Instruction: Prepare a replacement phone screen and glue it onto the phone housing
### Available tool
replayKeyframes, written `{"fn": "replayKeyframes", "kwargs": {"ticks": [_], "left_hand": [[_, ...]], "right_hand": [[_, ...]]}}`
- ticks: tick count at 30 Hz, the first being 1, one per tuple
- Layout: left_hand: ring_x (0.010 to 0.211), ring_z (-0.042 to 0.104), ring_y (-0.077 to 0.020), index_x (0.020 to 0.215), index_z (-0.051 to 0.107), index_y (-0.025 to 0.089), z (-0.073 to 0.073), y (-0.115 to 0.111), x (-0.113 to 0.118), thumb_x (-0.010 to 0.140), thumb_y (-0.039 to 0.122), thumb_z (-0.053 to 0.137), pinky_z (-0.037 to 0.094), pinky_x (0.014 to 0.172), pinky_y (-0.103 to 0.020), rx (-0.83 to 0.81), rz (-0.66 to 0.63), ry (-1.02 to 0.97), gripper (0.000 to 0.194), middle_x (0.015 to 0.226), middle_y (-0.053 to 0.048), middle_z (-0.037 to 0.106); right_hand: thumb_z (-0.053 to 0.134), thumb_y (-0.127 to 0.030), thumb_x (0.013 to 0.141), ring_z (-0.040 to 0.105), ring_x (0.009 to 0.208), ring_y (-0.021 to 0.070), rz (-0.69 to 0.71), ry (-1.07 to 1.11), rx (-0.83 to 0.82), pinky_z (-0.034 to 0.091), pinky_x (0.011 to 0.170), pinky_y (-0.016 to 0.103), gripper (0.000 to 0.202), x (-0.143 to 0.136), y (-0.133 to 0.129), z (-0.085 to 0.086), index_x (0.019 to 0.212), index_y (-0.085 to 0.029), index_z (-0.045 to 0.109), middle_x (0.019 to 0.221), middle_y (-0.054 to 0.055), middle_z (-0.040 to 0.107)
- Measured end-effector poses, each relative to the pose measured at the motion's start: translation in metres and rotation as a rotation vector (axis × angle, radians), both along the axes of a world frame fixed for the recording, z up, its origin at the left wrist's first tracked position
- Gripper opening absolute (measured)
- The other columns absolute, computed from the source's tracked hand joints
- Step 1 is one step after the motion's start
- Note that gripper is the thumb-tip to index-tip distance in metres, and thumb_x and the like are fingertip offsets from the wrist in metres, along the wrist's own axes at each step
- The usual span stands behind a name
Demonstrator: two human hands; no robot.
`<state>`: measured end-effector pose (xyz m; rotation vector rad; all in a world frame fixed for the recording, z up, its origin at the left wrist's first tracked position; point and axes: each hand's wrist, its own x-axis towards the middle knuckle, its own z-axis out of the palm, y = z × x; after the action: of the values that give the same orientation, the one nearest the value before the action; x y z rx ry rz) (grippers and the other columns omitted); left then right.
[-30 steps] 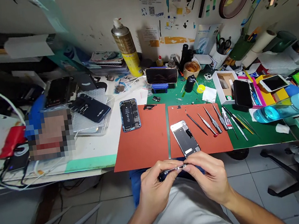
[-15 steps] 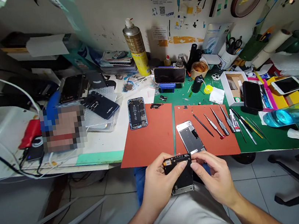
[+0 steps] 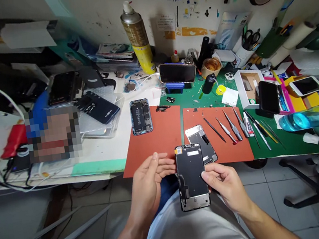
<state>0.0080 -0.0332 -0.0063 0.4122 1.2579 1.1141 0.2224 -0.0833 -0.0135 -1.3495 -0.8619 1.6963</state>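
In the head view, a phone screen [image 3: 191, 176] is held by the right hand [image 3: 226, 185] in front of the near edge of the surface [image 3: 96, 154], above the person's lap. Its right edge is pinched between the thumb, laid on the dark inner face, and the fingers behind. The inner face is turned toward the camera. The left hand [image 3: 147, 184] is spread loosely, thumb raised, with its fingertips just beside the left edge of the screen; whether contact is made cannot be told.

Behind the held part, a white-edged screen [image 3: 193, 132] is laid on the right mat [image 3: 229, 153] and is partly covered from view. A phone body [image 3: 140, 117], with its inner parts exposed, is placed at the far left corner of the left mat [image 3: 151, 146]. Screwdrivers [image 3: 233, 125] are lined up to the right of the white-edged screen, and a glue tube [image 3: 248, 123] is placed beside them
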Motion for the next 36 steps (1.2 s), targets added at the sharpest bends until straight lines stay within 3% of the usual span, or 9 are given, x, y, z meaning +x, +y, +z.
{"fn": "replayKeyframes", "kwargs": {"ticks": [4,10,14,17,20,24,28,30,36], "left_hand": [[0.089,0.080,-0.0232,0.116,0.080,0.014,-0.009,-0.006,-0.004,0.075,0.042,0.100,0.066,0.084,-0.032,-0.015,-0.035,-0.073,0.053,0.105,-0.014,0.084],[0.122,0.075,-0.0345,0.127,0.079,0.013,-0.003,-0.013,0.009,0.095,0.069,0.073,0.060,0.108,-0.044,-0.078,-0.194,-0.367,0.064,0.128,-0.019,0.080],[0.123,0.075,-0.0375,0.137,0.074,0.017,0.006,-0.004,0.013,0.098,0.073,0.064,0.058,0.110,-0.052,-0.134,-0.275,-0.547,0.069,0.128,-0.017,0.081],[0.118,0.078,-0.0372,0.142,0.071,0.018,0.012,0.007,0.016,0.101,0.067,0.063,0.060,0.108,-0.053,-0.185,-0.234,-0.540,0.065,0.125,-0.017,0.082],[0.115,0.079,-0.0367,0.145,0.069,0.018,0.014,0.017,0.016,0.101,0.061,0.063,0.062,0.105,-0.054,-0.246,-0.159,-0.473,0.062,0.125,-0.017,0.082],[0.124,0.076,-0.0362,0.153,0.062,0.022,0.007,0.025,0.002,0.102,0.060,0.060,0.063,0.106,-0.054,-0.258,-0.039,-0.437,0.064,0.134,-0.016,0.079],[0.135,0.071,-0.0378,0.156,0.060,0.028,-0.007,0.027,-0.022,0.100,0.065,0.061,0.067,0.099,-0.049,-0.206,-0.011,-0.410,0.067,0.144,-0.015,0.075],[0.136,0.070,-0.0402,0.156,0.059,0.029,-0.013,0.026,-0.031,0.099,0.067,0.063,0.069,0.095,-0.051,-0.192,-0.030,-0.395,0.069,0.146,-0.015,0.074],[0.143,0.063,-0.0459,0.153,0.063,0.029,-0.020,0.025,-0.034,0.096,0.070,0.067,0.067,0.099,-0.059,-0.213,-0.043,-0.337,0.071,0.148,-0.014,0.073]], "right_hand": [[0.081,-0.060,0.092,0.049,0.059,0.0113,-0.032,-0.002,-0.025,0.041,0.059,0.027,0.042,-0.002,0.004,-0.005,0.088,-0.018,0.078,0.063,-0.002,0.056],[0.081,-0.058,0.093,0.050,0.059,0.0113,-0.055,-0.005,-0.001,0.043,0.059,0.026,0.040,-0.009,0.013,-0.006,0.094,-0.018,0.081,0.065,-0.001,0.062],[0.081,-0.063,0.091,0.048,0.058,0.0108,-0.045,-0.056,0.001,0.042,0.057,0.026,0.047,-0.018,0.018,-0.005,0.093,-0.017,0.080,0.062,-0.002,0.059],[0.074,-0.065,0.096,0.052,0.059,0.0119,0.002,-0.122,0.022,0.045,0.057,0.026,0.049,-0.021,0.023,-0.002,0.096,-0.016,0.080,0.066,-0.001,0.064],[0.062,-0.061,0.105,0.062,0.066,0.0152,-0.009,-0.340,0.140,0.051,0.063,0.028,0.045,-0.013,0.030,0.000,0.102,-0.019,0.079,0.079,0.003,0.072],[0.063,-0.058,0.106,0.066,0.075,0.0200,-0.118,-0.905,0.367,0.053,0.069,0.032,0.040,0.004,0.036,-0.006,0.111,-0.020,0.075,0.091,0.008,0.073],[0.075,-0.069,0.093,0.067,0.105,0.0349,-0.059,-1.321,0.399,0.058,0.089,0.048,0.069,0.006,0.036,-0.020,0.135,-0.015,0.062,0.113,0.017,0.070],[0.080,-0.067,0.089,0.065,0.108,0.0374,-0.005,-1.408,0.340,0.058,0.090,0.051,0.073,0.002,0.035,-0.026,0.135,-0.014,0.058,0.114,0.018,0.067],[0.089,-0.049,0.081,0.065,0.099,0.0350,0.016,-1.442,0.204,0.058,0.085,0.048,0.050,-0.014,0.039,-0.028,0.110,-0.021,0.059,0.103,0.011,0.065]]}}
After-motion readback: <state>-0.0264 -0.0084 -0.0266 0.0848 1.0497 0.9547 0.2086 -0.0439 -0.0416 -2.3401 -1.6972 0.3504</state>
